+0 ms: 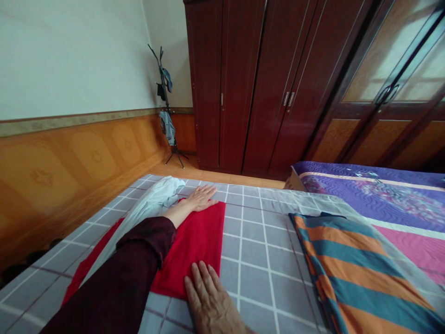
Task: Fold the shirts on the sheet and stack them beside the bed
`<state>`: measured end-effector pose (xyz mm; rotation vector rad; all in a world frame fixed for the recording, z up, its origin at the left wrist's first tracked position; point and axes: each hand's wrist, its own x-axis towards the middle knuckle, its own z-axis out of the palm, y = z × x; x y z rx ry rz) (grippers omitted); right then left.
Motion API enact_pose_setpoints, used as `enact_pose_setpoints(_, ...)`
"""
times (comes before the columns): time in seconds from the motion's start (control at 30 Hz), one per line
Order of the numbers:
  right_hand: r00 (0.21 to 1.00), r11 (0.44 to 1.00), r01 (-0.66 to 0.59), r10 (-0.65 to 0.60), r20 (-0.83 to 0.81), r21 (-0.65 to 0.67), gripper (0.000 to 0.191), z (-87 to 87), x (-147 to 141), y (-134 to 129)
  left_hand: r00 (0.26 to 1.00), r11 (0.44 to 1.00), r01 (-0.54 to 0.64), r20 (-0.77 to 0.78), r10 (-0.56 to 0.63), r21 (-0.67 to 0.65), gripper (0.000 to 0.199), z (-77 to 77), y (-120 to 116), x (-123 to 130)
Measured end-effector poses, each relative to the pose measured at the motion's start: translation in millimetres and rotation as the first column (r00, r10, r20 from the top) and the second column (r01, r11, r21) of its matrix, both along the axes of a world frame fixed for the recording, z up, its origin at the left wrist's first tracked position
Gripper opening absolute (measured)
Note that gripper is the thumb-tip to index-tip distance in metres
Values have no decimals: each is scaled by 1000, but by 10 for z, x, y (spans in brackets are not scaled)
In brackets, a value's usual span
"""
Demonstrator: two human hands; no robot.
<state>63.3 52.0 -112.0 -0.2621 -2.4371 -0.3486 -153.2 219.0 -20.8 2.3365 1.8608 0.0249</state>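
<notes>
A piece of red cloth (200, 236), smooth and folded with straight edges, lies on a grey checked bed cover (255, 260). My left hand (200, 198) rests flat on its far end, fingers stretched to the right. At the near right corner, my right hand (213, 299) lies palm down with the fingertips on the red fabric. My left forearm in a dark maroon sleeve (118, 273) crosses over and hides the left part of it. Beyond that sleeve is a crumpled pale garment (149, 197), with more red fabric (92, 260) beside it.
A folded garment with orange and teal stripes (361, 264) lies to the right. Behind it spreads a purple floral bedcover (347, 183). Dark red wardrobes (239, 83) line the far wall, and a black coat stand (165, 93) holding clothes is in the corner.
</notes>
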Motion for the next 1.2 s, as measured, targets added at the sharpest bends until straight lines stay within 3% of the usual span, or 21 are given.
enact_pose_setpoints(0.07,1000,998,-16,15,-17,-53,88,-44,-3,-11,1000,1000,-2,-1,2,19,69,48,-157,84)
enact_pose_setpoints(0.13,1000,995,-11,8,-23,-101,82,-106,-22,-23,994,994,103,15,-104,17,68,32,-473,226)
enact_pose_setpoints(0.23,1000,987,-4,1,-18,-158,70,-207,-57,-34,940,942,337,68,-336,-8,69,-94,-983,376)
enact_pose_setpoints(0.3,1000,977,-17,18,4,-211,70,-245,-66,-34,935,938,346,88,-343,-17,68,-196,-1153,331)
enact_pose_setpoints(0.37,998,966,-47,57,30,-253,76,-236,-57,-29,960,963,267,90,-265,-19,65,-275,-1123,155)
enact_pose_setpoints(0.43,996,962,-67,81,41,-265,85,-180,-36,-26,989,991,129,72,-127,-20,62,-310,-939,-101)
enact_pose_setpoints(0.53,995,967,-75,90,50,-245,92,-59,0,-33,993,993,-117,35,117,-9,61,-269,-598,-462)
enact_pose_setpoints(0.6,993,967,-64,85,76,-246,91,-3,15,-42,977,977,-214,27,214,12,62,-201,-467,-575)
enact_pose_setpoints(0.67,992,964,-45,73,98,-261,91,4,21,-45,970,969,-241,32,240,50,64,-150,-478,-552)
enact_pose_setpoints(0.73,993,965,-48,75,96,-258,90,-26,20,-42,976,973,-217,48,214,75,63,-158,-632,-438)
enact_pose_setpoints(0.87,991,964,-82,105,80,-252,91,-49,22,-35,999,998,-12,53,8,64,61,-318,-1098,-318)
enact_pose_setpoints(0.93,985,945,-70,116,126,-321,90,12,31,-41,998,997,-55,17,54,46,60,-376,-1235,-403)
enact_pose_setpoints(1.03,964,892,-44,156,216,-450,86,151,52,-57,970,969,-239,-26,241,57,62,-382,-1266,-563)
enact_pose_setpoints(1.2,947,834,-22,194,255,-551,82,257,104,-82,978,975,-205,-8,207,84,57,-395,-1244,-577)
